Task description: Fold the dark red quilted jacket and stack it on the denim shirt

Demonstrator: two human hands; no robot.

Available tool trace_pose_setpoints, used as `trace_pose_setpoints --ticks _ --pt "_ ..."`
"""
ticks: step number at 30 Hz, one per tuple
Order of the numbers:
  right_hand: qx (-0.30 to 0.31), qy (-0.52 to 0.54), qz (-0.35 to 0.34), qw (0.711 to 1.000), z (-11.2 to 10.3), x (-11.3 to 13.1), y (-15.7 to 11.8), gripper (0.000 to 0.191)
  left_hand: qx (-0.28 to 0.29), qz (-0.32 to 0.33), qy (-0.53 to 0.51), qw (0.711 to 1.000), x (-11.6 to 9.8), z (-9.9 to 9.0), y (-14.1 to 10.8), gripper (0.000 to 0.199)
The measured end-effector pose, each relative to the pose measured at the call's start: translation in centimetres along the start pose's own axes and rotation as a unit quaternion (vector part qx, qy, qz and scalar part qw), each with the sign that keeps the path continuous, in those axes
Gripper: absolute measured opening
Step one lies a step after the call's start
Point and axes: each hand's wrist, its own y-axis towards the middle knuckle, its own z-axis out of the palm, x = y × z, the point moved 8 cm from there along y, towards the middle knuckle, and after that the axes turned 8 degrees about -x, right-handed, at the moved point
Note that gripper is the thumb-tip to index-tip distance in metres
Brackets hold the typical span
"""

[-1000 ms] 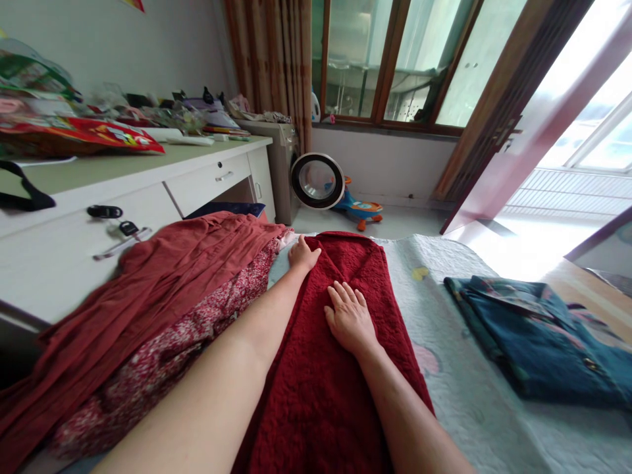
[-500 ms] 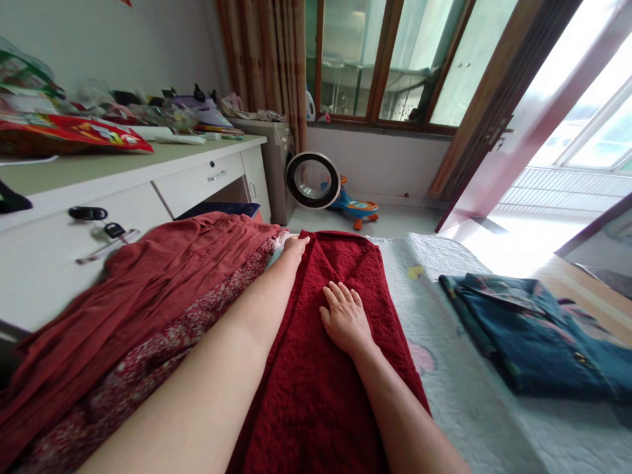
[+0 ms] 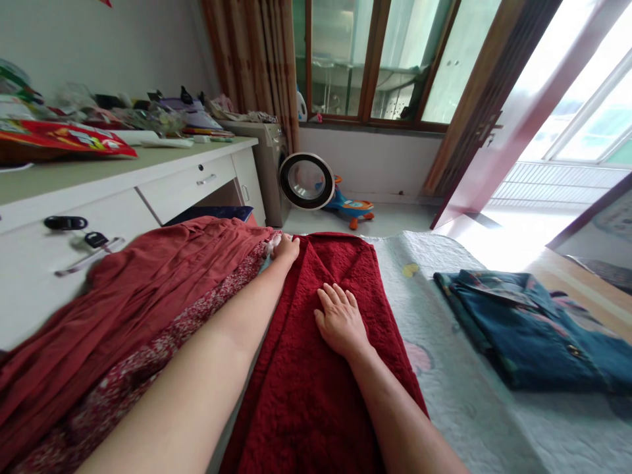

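Deep-red crinkled fabric garment (image 3: 320, 401), lying on the pale-blue quilted sheet (image 3: 459, 408), seems soft, light, best held by its edges; the right hand (image 3: 340, 319) rests flat on it, the left hand (image 3: 286, 248) at its far-left corner, grip unclear.

Two hands (image 3: 286, 248) (image 3: 340, 321), one dark-red folded garment (image 3: 316, 395)

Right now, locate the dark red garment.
In the head view, the dark red garment lies centrally, under the right hand, left of the folded denim.
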Motion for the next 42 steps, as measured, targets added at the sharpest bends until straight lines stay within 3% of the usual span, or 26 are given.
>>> trace_pose_setpoints --ticks 2,5,8,13,20,27,35,42 --pt "0.001 0.001 -0.001 1.0 0.0 0.0 0.0 0.052 -0.025 0.013 0.037 0.999 -0.5 -1.3 -0.8 0.04" --pt "-0.003 0.001 -0.006 1.0 -0.1 0.0 0.0 0.052 -0.008 0.107 0.084 0.991 -2.1 -2.0 -3.3 0.036" --pt "-0.006 0.0 -0.008 1.0 0.0 0.0 0.0 0.052 0.058 0.2 0.121 0.971 -3.0 -0.8 -6.8 0.033" --pt "-0.001 -0.003 -0.004 1.0 0.1 0.1 0.0 0.052 0.111 0.248 0.157 0.95 -2.4 1.4 -9.8 0.056" --pt "0.002 -0.001 -0.002 1.0 -0.2 0.2 0.0 0.052 0.145 0.234 0.21 0.938 -1.8 2.9 -7.9 0.079" --pt "0.004 0.0 0.001 1.0 -0.1 0.1 0.0 0.052 0.134 0.19 0.213 0.949 -1.8 3.9 -5.9 0.068" --pt "0.002 0.001 0.002 1.0 0.0 0.0 0.0 0.052 0.125 0.17 0.209 0.955 -2.0 4.4 -4.5 0.07" --pt "-0.01 0.002 -0.005 1.0 -0.1 0.1 -0.1 0.051 0.098 0.191 0.193 0.957 -2.5 2.9 -5.2 0.063"
